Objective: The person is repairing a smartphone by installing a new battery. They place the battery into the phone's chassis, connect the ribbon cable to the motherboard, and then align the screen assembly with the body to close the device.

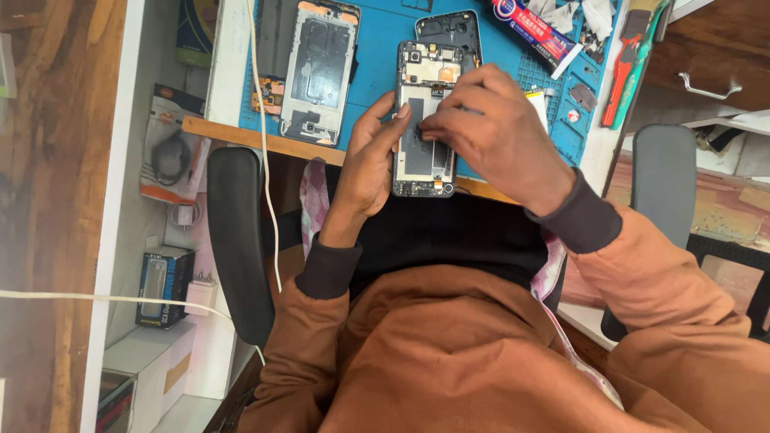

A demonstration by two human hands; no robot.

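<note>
Phone, back cover off, held over the edge of the blue repair mat. Left hand clamped along its left side; right hand pinched together on its insides. Second frame lying left.

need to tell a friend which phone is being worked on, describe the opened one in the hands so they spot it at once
Start at the blue work mat on the desk edge. Over its near edge, the left hand cradles an opened phone while the right hand presses fingers onto its middle. Unlike the bare silver frame and the dark back cover lying flat on the mat, it is held and shows its circuit boards.
</note>
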